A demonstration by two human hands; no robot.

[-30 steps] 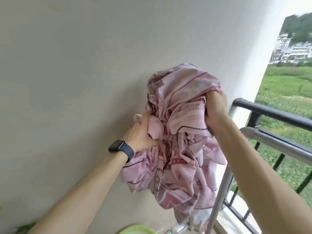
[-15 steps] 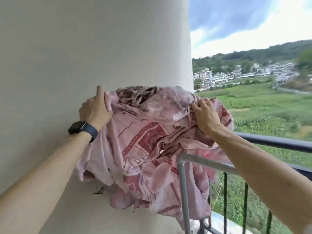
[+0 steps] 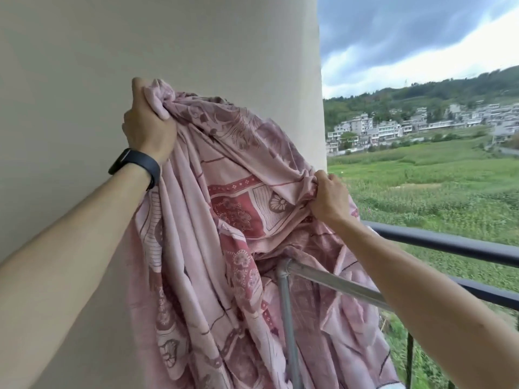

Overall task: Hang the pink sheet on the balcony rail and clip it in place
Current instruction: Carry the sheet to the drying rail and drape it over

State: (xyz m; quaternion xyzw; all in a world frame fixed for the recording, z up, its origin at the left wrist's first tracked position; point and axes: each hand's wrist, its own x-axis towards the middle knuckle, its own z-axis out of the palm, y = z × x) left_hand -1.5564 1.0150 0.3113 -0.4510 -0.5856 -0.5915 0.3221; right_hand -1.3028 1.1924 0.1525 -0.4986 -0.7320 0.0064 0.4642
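The pink sheet point(image 3: 224, 248), printed with darker red floral panels, hangs in long folds in front of me and drapes over the corner of a grey metal pipe rail point(image 3: 331, 279). My left hand point(image 3: 148, 127) grips a bunched edge of the sheet high up by the wall. Lower and to the right, my right hand point(image 3: 328, 197) clutches another gathered fold above the rails. A black balcony rail point(image 3: 438, 242) runs behind the grey one. No clip is visible.
A plain cream wall point(image 3: 140, 46) fills the left and stands close behind the sheet. The grey rail's upright post point(image 3: 289, 332) drops down the middle, half wrapped in cloth. Beyond the rails lie green fields and distant houses point(image 3: 393, 127).
The bundled sheet has opened out and now hangs down in long folds. My left hand has risen and moved left with its edge; my right hand stays low by the rails.
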